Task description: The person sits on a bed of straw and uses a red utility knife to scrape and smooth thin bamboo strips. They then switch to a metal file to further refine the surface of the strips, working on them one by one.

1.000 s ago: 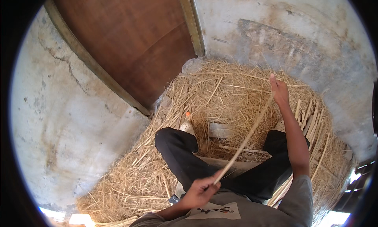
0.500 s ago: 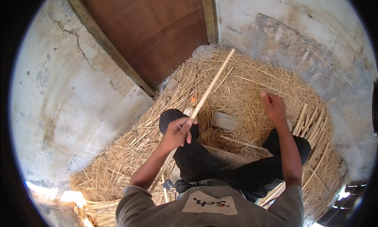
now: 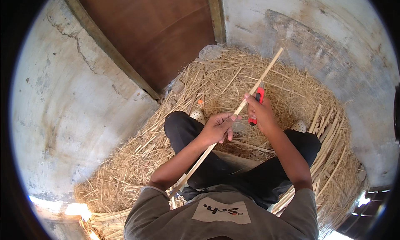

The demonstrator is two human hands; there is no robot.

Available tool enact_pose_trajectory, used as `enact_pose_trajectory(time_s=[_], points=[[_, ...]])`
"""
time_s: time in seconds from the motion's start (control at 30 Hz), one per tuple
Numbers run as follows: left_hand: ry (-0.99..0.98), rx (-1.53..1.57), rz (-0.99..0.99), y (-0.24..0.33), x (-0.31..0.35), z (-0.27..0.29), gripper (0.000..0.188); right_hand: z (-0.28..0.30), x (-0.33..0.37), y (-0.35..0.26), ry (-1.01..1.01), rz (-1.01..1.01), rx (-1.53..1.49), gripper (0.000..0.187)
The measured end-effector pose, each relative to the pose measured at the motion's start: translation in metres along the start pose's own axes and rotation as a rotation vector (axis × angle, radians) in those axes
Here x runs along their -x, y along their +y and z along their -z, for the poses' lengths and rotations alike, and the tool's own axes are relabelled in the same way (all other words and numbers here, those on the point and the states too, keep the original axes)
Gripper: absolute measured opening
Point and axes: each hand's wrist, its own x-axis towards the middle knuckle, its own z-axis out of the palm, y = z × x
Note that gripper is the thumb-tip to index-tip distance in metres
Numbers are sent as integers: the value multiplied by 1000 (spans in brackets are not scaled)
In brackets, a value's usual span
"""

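Note:
A long, pale bamboo strip (image 3: 270,67) slants from beside my left arm up toward the far right. My left hand (image 3: 216,129) is closed round it near its middle, thumb on top. My right hand (image 3: 262,114) grips a red and black utility knife (image 3: 260,94), with the thumb close against the strip a little beyond the left hand. The knife lies right beside the strip; I cannot make out its blade or whether it touches.
Thin straw-like shavings (image 3: 200,79) cover the ground around my crossed legs. A bundle of bamboo strips (image 3: 331,133) lies at my right. An orange bit (image 3: 200,101) lies near my left foot. Beyond stand a brown door (image 3: 154,31) and stained plaster walls (image 3: 300,40).
My left hand and the bamboo strip have moved to the right. My right hand has come left from apart to beside the strip, and the knife now shows clearly in it.

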Motion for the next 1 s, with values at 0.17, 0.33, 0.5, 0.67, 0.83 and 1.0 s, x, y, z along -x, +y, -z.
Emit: enact_pose_trajectory(time_s=[0.17,0.33,0.5,0.67,0.83,1.0], points=[[-68,6,50,-10,10,-1,40,31,-21,-23,182,59,-145,23],[-98,-4,91,-38,51,2,41,57,-33,-42,280,179,-246,22],[-115,8,156,-49,74,3,40,66,-34,-50,306,227,-277,22],[-116,11,172,-58,84,0,39,66,-30,-52,330,226,-237,23],[-87,-36,40,-59,77,-5,35,62,-22,-55,278,223,-178,25],[-9,-72,-80,-54,59,-15,32,60,-15,-60,234,244,-199,30]])
